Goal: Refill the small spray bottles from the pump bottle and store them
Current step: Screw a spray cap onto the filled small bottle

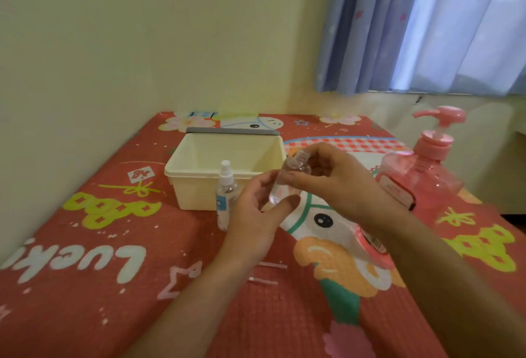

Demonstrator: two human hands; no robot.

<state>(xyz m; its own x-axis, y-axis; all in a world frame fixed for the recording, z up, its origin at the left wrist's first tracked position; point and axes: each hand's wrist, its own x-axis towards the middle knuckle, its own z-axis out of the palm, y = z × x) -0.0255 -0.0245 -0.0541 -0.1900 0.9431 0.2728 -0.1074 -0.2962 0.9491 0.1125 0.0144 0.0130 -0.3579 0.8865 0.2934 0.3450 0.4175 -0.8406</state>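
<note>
Gripping uncapped spray bottle (294, 166) (pump bottle (421, 178) beside)

Capped spray bottle (226, 194) just before bin (193, 197) front; pump bottle (427, 178) blocks right; mat (113, 300) open near left.

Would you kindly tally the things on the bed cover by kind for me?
Small spray bottles: 2 (standing spray bottle, held spray bottle)
Pump bottle: 1
Cream box: 1
Partly hidden pink item, kind unclear: 1
Total: 5
</note>
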